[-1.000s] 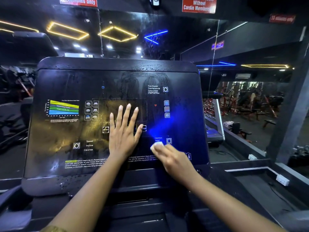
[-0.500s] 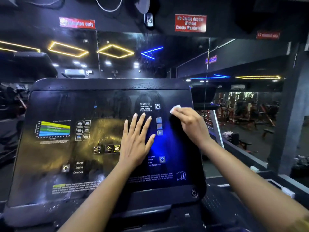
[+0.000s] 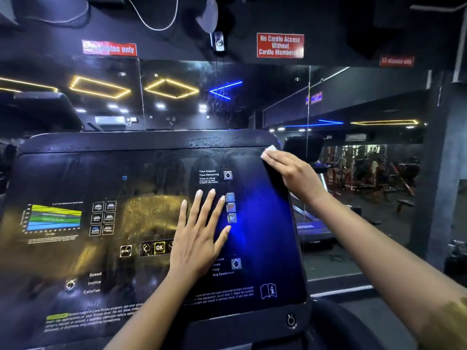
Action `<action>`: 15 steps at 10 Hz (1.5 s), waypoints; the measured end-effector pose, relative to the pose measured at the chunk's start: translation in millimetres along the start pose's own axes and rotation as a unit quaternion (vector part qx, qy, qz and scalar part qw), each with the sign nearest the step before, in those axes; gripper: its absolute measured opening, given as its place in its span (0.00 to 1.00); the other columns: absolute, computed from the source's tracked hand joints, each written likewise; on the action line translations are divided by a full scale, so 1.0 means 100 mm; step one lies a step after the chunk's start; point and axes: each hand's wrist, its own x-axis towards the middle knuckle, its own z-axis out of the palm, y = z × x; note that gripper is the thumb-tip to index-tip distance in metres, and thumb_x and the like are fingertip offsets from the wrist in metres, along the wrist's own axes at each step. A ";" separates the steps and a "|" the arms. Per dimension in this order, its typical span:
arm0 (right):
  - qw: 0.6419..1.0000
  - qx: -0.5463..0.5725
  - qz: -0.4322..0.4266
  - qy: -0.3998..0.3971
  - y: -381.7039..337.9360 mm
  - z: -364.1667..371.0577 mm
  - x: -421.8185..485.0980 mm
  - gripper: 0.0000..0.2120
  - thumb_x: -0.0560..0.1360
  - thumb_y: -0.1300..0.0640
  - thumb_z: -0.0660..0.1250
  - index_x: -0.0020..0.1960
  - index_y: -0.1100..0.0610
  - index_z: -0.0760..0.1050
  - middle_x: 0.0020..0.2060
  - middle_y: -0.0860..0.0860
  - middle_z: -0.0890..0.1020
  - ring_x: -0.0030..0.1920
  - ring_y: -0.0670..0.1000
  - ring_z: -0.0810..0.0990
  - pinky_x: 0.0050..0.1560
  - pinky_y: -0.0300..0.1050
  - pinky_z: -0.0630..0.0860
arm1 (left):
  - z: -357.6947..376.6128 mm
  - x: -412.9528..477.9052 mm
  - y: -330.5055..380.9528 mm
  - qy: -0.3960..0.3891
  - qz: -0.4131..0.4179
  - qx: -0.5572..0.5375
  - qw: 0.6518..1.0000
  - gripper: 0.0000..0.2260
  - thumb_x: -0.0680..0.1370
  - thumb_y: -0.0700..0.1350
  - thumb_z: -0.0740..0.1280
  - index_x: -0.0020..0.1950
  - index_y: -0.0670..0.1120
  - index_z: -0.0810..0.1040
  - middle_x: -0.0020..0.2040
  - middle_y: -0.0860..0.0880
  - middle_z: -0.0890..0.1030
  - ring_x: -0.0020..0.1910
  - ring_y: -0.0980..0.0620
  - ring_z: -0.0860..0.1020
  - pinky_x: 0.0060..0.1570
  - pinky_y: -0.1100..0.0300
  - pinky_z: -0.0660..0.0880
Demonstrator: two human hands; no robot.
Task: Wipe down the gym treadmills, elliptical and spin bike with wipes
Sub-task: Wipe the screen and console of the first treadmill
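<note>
Now, your wipe (image 3: 271,149): a small white wad at the upper right corner of the treadmill console (image 3: 101,173), touching the panel's edge, with only its tip showing past your fingertips
Your right hand (image 3: 290,170): grasping the wipe, fingers bent over it and pressing it onto that corner; your forearm comes in from the lower right
Your left hand (image 3: 199,238): released and holding nothing, laid flat on the panel right of centre with fingers straight and spread, fingertips just beside a column of three small square buttons (image 3: 231,207)
Console face: dark, glossy and tilted back; streaky, with yellow glare across the middle and blue glare down the right side
Printed markings: a coloured chart (image 3: 54,218) at the left, a RESET button (image 3: 125,250) and a yellow-framed OK button (image 3: 159,247) just left of your left hand, an open-book info icon (image 3: 268,291) at the lower right
Beside the console: another treadmill (image 3: 313,228) to the right, seen under your right forearm
Beyond: a mirror wall (image 3: 366,109) showing yellow and blue strip lights and gym machines
Overhead: a red sign (image 3: 280,45) reading "No Cardio Access Without Cardio Member", its last letters lost in glare
</note>
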 end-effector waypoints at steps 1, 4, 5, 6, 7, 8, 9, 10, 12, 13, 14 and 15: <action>1.000 0.014 0.026 0.006 -0.09 -0.07 -0.27 0.20 0.71 0.69 0.56 0.59 0.64 0.77 0.56 0.57 0.80 0.55 0.56 0.79 0.60 0.44 0.72 | 0.00 0.00 0.00 -0.001 0.000 0.000 1.000 0.29 0.81 0.60 0.40 0.75 0.46 0.63 0.75 0.45 0.62 0.75 0.44 0.57 0.71 0.45 0.52; 0.990 0.071 0.122 0.000 -1.01 -0.27 -1.53 0.19 0.72 0.70 0.56 0.57 0.62 0.79 0.55 0.53 0.81 0.54 0.50 0.77 0.62 0.40 0.70 | -0.03 0.01 0.01 -0.004 0.000 -0.004 1.000 0.30 0.81 0.60 0.39 0.75 0.46 0.64 0.75 0.44 0.62 0.74 0.44 0.57 0.70 0.44 0.54; 0.989 0.081 0.119 -0.010 -1.13 -0.37 -1.76 0.18 0.72 0.70 0.57 0.57 0.61 0.79 0.56 0.51 0.81 0.54 0.48 0.77 0.59 0.40 0.72 | -0.02 0.00 0.01 -0.007 0.000 -0.003 1.000 0.30 0.81 0.60 0.39 0.75 0.46 0.63 0.75 0.44 0.62 0.74 0.44 0.57 0.70 0.44 0.54; 0.989 0.095 0.113 0.007 -1.09 -0.47 -1.69 0.17 0.71 0.70 0.61 0.56 0.61 0.80 0.54 0.52 0.82 0.54 0.48 0.77 0.59 0.40 0.72 | -0.03 0.00 0.02 -0.008 -0.002 -0.003 1.000 0.30 0.81 0.60 0.39 0.75 0.46 0.63 0.75 0.44 0.62 0.75 0.44 0.57 0.71 0.44 0.53; 0.986 0.097 0.115 0.066 -0.82 -0.46 -0.95 0.15 0.71 0.72 0.61 0.53 0.63 0.81 0.52 0.55 0.82 0.54 0.51 0.79 0.61 0.40 0.71 | -0.03 -0.01 0.02 -0.007 -0.001 -0.006 1.000 0.29 0.81 0.60 0.40 0.75 0.46 0.63 0.75 0.44 0.61 0.75 0.44 0.57 0.71 0.44 0.53; 0.988 0.091 0.104 0.071 -0.59 -0.32 -0.30 0.17 0.72 0.68 0.56 0.52 0.63 0.81 0.51 0.56 0.82 0.52 0.55 0.80 0.56 0.45 0.75 | -0.03 -0.01 0.02 -0.003 0.000 -0.005 1.000 0.29 0.81 0.59 0.40 0.75 0.46 0.63 0.75 0.44 0.62 0.75 0.44 0.57 0.71 0.44 0.53; 0.995 0.068 0.076 0.005 -0.40 -0.05 0.31 0.19 0.72 0.62 0.52 0.52 0.61 0.81 0.51 0.56 0.82 0.51 0.58 0.81 0.42 0.53 0.80 | -0.03 -0.01 0.02 -0.002 -0.001 -0.006 1.000 0.29 0.81 0.59 0.40 0.75 0.46 0.63 0.75 0.44 0.62 0.74 0.43 0.58 0.71 0.44 0.54; 0.994 0.076 0.075 -0.013 -0.36 -0.02 0.30 0.21 0.72 0.62 0.52 0.54 0.61 0.80 0.52 0.56 0.82 0.51 0.58 0.81 0.43 0.52 0.80 | -0.03 -0.01 0.02 -0.002 0.000 -0.003 1.000 0.29 0.81 0.59 0.40 0.75 0.46 0.62 0.75 0.44 0.62 0.75 0.43 0.58 0.71 0.44 0.54; 0.994 0.066 0.086 0.011 -0.60 -0.16 -0.35 0.19 0.71 0.66 0.53 0.54 0.64 0.80 0.51 0.57 0.82 0.47 0.57 0.81 0.48 0.48 0.78 | -0.03 -0.01 0.02 0.003 0.000 -0.003 1.000 0.29 0.81 0.60 0.40 0.75 0.46 0.62 0.76 0.45 0.61 0.75 0.44 0.56 0.72 0.45 0.51; 0.993 0.080 0.086 -0.007 -0.90 -0.29 -1.01 0.18 0.71 0.66 0.55 0.55 0.63 0.80 0.52 0.56 0.82 0.49 0.55 0.80 0.54 0.43 0.74 | -0.02 -0.01 0.02 0.005 -0.001 -0.005 1.000 0.29 0.81 0.60 0.40 0.75 0.46 0.62 0.75 0.45 0.61 0.75 0.44 0.57 0.72 0.45 0.51; 0.993 0.084 0.079 -0.019 -1.10 -0.42 -1.46 0.17 0.69 0.70 0.61 0.54 0.61 0.81 0.53 0.54 0.82 0.51 0.50 0.79 0.51 0.43 0.77 | -0.02 -0.01 0.02 0.003 -0.002 -0.002 1.000 0.30 0.81 0.60 0.40 0.75 0.46 0.63 0.75 0.45 0.62 0.75 0.44 0.57 0.71 0.44 0.53; 0.987 0.124 0.104 0.009 -1.10 -0.47 -1.37 0.15 0.71 0.69 0.60 0.53 0.61 0.80 0.52 0.54 0.82 0.54 0.49 0.78 0.54 0.44 0.75 | -0.01 -0.01 0.02 0.003 -0.004 -0.005 1.000 0.30 0.81 0.60 0.40 0.75 0.46 0.63 0.75 0.45 0.62 0.75 0.44 0.57 0.71 0.44 0.53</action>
